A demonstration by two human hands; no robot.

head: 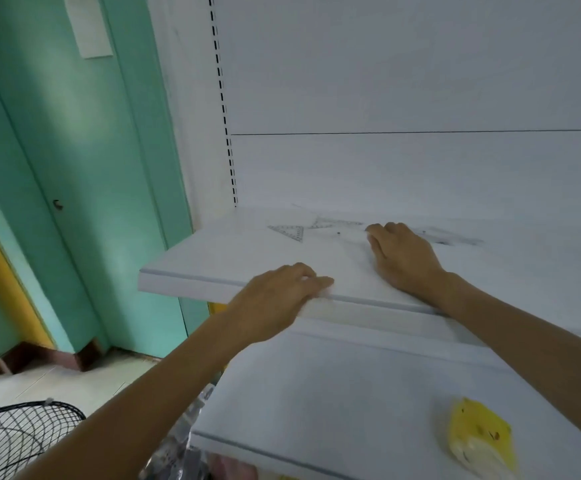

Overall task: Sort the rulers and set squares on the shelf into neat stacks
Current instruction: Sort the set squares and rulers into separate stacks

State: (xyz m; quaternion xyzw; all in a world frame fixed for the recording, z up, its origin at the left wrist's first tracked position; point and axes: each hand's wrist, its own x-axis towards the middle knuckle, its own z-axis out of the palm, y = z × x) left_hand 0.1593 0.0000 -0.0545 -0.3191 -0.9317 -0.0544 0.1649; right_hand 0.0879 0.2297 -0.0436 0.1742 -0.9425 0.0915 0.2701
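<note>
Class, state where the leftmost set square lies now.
In the head view the leftmost set square lies flat on the upper shelf, left of centre, beyond the left hand, another set square just right of it.

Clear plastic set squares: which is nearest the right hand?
The clear triangular set square just left of the right hand; the other set square lies farther left.
</note>
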